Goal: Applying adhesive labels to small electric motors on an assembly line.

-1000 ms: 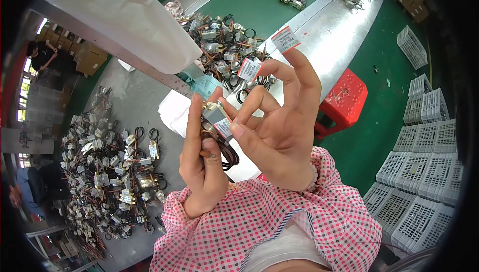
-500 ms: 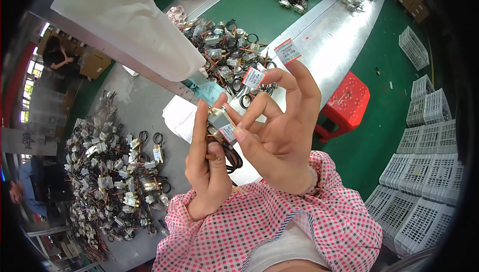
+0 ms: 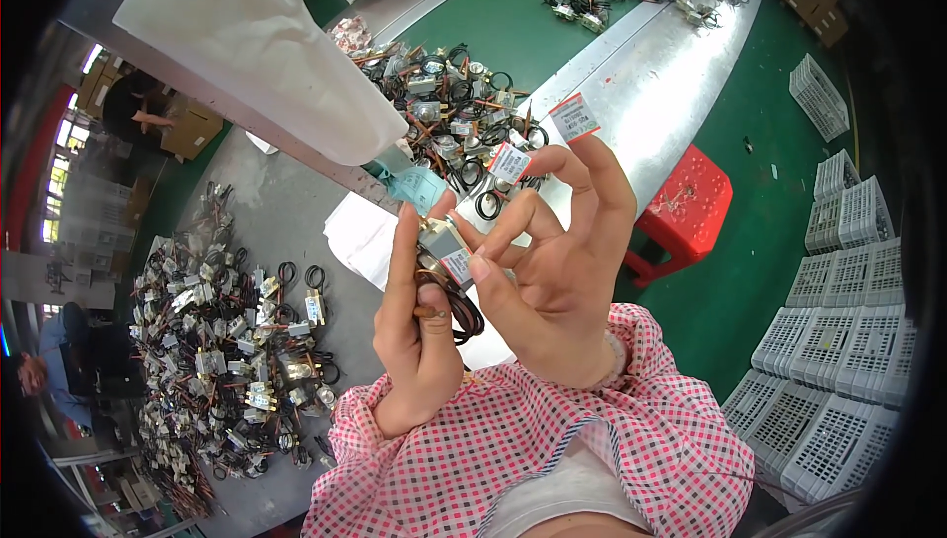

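Observation:
My left hand (image 3: 409,346) is closed around a small grey box-shaped part (image 3: 443,239) that looks like a thermostat or switch. A coil of dark cable (image 3: 470,323) hangs from the part, and a copper-coloured end shows by my left thumb. A white and red sticker label (image 3: 457,266) lies at the part's lower face, pinched at its edge by the thumb and a finger of my right hand (image 3: 562,291). Two more labels sit on other raised fingertips of that hand: one label (image 3: 510,162) and a higher label (image 3: 574,118).
A large heap of similar cabled parts (image 3: 212,351) covers the bench at left; another heap (image 3: 449,114) lies beyond the metal rail. White wrapping (image 3: 261,50) hangs over the rail. A red stool (image 3: 691,198) stands at right, by stacked grey crates (image 3: 829,351). Other people are at work.
Both hands and the part have shifted very slightly, with the label still at the part's face. At the top, another person's arm has moved further into view.

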`<state>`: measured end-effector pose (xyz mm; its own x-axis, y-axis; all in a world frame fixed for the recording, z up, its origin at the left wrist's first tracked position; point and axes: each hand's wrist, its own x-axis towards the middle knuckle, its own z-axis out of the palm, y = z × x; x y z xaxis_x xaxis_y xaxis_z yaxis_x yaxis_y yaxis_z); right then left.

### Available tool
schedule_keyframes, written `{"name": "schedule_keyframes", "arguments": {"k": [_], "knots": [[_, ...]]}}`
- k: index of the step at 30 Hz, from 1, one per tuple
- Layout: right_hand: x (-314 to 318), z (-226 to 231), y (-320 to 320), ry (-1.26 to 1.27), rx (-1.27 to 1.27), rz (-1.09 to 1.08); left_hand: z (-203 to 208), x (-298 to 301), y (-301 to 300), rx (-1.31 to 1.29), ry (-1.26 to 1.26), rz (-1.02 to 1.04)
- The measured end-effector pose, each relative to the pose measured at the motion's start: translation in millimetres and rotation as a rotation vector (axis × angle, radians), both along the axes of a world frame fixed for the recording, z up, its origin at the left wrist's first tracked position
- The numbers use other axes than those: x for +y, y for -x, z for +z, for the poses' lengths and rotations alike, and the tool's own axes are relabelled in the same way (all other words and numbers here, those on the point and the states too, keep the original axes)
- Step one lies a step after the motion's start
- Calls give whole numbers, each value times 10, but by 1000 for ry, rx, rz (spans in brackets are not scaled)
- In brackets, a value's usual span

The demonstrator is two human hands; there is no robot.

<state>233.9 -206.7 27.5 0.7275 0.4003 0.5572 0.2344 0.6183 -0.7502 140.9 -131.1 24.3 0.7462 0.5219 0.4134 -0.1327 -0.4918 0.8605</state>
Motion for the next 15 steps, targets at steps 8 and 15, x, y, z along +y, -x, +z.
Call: {"name": "schedule_keyframes", "arguments": {"k": [8, 15], "knots": [[15, -21, 9, -12, -23, -17, 0, -28, -15, -5, 10, 28], [46, -39, 19, 66, -165, -184, -20, -44, -101, -77, 1, 109]]}}
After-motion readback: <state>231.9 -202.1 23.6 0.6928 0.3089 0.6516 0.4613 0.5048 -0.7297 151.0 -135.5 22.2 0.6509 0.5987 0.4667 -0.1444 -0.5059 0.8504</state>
